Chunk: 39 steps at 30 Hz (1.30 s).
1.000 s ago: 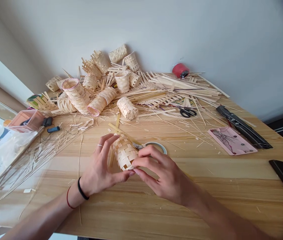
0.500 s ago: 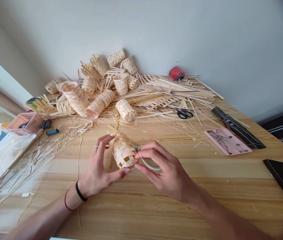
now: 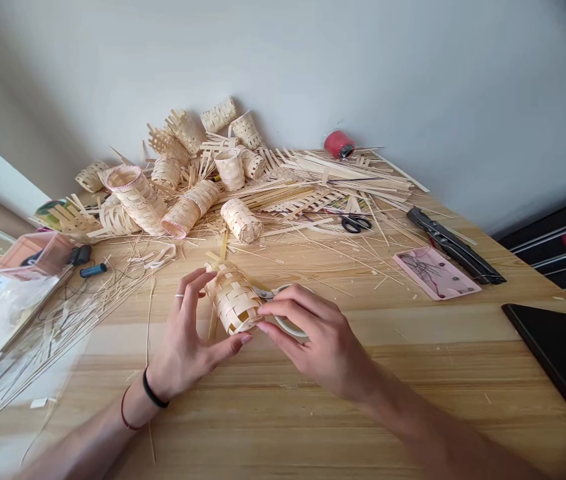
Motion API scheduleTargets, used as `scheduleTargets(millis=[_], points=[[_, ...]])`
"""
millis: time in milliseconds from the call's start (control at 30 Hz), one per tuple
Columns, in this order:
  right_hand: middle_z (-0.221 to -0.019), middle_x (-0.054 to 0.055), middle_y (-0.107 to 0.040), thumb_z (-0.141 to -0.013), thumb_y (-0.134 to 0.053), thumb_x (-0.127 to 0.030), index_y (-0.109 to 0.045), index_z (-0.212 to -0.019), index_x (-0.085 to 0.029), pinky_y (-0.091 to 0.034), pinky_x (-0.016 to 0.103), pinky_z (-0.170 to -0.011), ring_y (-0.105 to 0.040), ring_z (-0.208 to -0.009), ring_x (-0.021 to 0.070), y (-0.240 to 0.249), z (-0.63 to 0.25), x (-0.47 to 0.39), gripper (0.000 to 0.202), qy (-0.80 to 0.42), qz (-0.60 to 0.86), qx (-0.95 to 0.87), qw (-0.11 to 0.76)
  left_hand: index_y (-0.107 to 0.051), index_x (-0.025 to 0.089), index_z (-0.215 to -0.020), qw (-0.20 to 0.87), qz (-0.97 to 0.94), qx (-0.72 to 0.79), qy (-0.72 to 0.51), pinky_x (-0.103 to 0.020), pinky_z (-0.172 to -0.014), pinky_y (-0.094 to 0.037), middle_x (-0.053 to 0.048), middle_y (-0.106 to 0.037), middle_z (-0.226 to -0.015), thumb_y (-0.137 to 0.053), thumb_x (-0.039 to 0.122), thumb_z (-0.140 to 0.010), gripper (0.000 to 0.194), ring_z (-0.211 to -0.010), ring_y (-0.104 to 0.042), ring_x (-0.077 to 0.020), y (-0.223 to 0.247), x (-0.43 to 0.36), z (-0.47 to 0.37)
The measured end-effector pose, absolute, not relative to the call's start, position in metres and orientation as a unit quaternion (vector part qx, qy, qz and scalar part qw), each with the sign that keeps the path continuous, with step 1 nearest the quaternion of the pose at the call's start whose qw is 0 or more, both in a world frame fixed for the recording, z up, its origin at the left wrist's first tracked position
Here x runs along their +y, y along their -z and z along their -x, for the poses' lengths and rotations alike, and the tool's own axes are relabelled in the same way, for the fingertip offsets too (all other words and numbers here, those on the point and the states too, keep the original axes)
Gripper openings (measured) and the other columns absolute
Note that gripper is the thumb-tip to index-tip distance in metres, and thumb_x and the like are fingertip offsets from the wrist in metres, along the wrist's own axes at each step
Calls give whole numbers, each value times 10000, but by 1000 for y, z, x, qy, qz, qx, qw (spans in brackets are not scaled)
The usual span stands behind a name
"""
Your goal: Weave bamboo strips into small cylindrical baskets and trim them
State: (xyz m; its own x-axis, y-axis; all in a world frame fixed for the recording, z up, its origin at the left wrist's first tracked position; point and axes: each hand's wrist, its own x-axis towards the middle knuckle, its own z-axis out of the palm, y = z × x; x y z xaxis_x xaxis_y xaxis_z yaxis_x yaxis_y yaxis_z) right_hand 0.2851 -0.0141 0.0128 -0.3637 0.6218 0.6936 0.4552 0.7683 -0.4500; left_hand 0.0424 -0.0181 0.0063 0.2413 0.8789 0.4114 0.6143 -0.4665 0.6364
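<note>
A small cylindrical basket (image 3: 235,299) woven from pale bamboo strips lies tilted between my hands, its near end facing me. My left hand (image 3: 195,327) grips its left side, thumb at the near lower edge and fingers over the far end. With thumb and fingertips, my right hand (image 3: 313,333) pinches the basket's near right rim. Partly behind the right fingers, a pair of scissors with white handles (image 3: 290,325) rests on the table. A flat strip (image 3: 223,243) lies just beyond the basket.
Several woven baskets (image 3: 243,220) and loose strips (image 3: 333,173) are heaped along the wall. Black-handled scissors (image 3: 355,223), a pink tray (image 3: 435,273) of pins, a black long-bodied tool (image 3: 455,247) and a black flat object (image 3: 553,360) lie to the right. A pink box (image 3: 35,255) stands left.
The whole view has shifted, so the scene sits slightly farther left. Both hands keep their hold on the basket, with barely any change in their grip.
</note>
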Motion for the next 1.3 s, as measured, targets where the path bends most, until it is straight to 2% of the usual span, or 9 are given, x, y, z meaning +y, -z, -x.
scheduleTargets(millis=[200,333,500,800,1033,1300], points=[[-961,50,-730,-999,-724,-114,-680,-1062,-193,-584,339,-779,-728,-842,199,-11,-286,-14,110,-124,332,-818,454,-412,331,-1573,158,-775,480,-379,-575,-1085,-572,-178,-479,-1583,-900,584,-819,933,-1492,-497,-409,-5,-17,-41],[-978,47,-712,-986,-743,-119,-666,-1090,-195,-585,312,-760,-722,-843,188,-11,-288,-13,150,-143,332,-809,463,-412,342,-1569,183,-773,476,-377,-561,-1071,-572,-168,-490,-1575,-884,586,-837,904,-1473,-504,-398,-3,-16,-40],[-991,51,-694,-1014,-714,-131,-690,-1093,-200,-592,303,-770,-720,-850,181,-11,-289,-13,107,-141,317,-820,455,-394,350,-1578,214,-774,465,-373,-563,-1091,-547,-163,-471,-1592,-882,562,-850,902,-1479,-485,-390,-2,-15,-39],[-964,41,-691,-1006,-710,-102,-691,-1092,-194,-591,295,-760,-709,-819,168,-9,-288,-12,127,-147,309,-818,462,-397,353,-1568,217,-772,466,-375,-572,-1091,-550,-153,-476,-1573,-886,574,-838,906,-1440,-518,-382,1,-13,-40],[-995,46,-671,-1036,-668,-96,-704,-1226,-205,-615,283,-780,-710,-850,163,-7,-286,-12,222,-147,265,-836,457,-391,347,-1565,222,-777,462,-366,-564,-1084,-567,-154,-471,-1565,-866,588,-855,887,-1444,-524,-379,3,-12,-39],[-972,38,-674,-1039,-657,-87,-719,-1097,-198,-606,280,-763,-697,-803,151,-9,-285,-13,140,-137,260,-841,454,-396,324,-1584,167,-794,443,-381,-532,-1054,-592,-165,-523,-1542,-864,615,-847,920,-1487,-487,-389,-1,-16,-43]])
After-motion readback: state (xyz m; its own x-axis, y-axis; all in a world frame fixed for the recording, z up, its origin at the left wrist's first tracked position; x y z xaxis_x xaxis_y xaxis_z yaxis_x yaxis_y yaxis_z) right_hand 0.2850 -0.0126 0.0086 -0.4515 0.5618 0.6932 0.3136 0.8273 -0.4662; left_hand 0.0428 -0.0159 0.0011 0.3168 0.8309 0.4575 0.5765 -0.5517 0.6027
